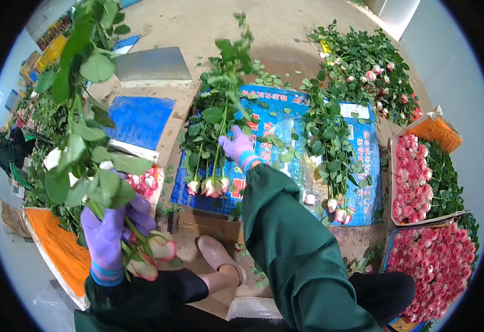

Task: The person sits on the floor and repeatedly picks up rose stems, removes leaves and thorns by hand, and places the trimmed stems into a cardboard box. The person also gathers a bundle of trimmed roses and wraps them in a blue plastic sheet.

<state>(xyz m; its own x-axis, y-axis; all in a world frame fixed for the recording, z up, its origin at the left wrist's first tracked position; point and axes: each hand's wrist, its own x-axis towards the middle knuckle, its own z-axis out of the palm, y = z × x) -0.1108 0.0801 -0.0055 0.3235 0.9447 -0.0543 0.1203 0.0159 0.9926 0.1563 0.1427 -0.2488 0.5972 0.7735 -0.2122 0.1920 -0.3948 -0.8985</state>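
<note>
My left hand [113, 224], in a purple glove, grips several leafy rose stems. Their pink-edged white blooms [152, 253] hang below the fist, and the foliage [88, 145] rises tall in front of the camera. My right hand [238, 145], gloved the same way, has its fingertips on a green rose stem [218, 159] at the left pile on the table. The upper leaves of that pile [238, 54] are blurred. Cream and pink blooms [211, 187] of this pile point towards me. A second small rose pile [329, 137] lies further right on the blue printed sheet [283, 124].
Packed pink roses [433, 265] stand in wrapped bundles at right, with another bundle [412, 178] behind. More loose roses [366, 74] are heaped at far right. A metal plate [152, 64] and blue panel [142, 120] sit left of the table. Another person [11, 145] is at far left.
</note>
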